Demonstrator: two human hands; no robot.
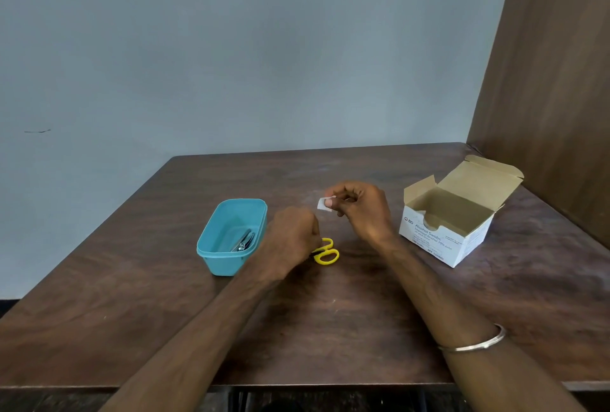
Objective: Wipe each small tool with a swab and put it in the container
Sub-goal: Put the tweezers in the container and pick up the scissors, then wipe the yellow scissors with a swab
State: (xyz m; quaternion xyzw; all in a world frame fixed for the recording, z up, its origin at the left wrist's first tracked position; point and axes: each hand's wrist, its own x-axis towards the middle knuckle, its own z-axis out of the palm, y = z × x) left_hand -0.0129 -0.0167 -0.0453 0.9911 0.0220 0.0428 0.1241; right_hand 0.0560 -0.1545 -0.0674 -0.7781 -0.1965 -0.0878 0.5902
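Small scissors with yellow handles (326,254) lie on the brown table, their blades hidden under my left hand (290,241), which is closed over them. My right hand (359,210) hovers just above and to the right, pinching a small white swab (324,204) between thumb and fingers. To the left stands a teal plastic container (211,246) holding metal nail clippers (243,241).
An open white box of alcohol swabs (439,240) sits at the right, flaps up. A brown wooden panel (554,81) rises along the table's right side and a grey wall stands behind. The table's front edge (297,387) runs close to me.
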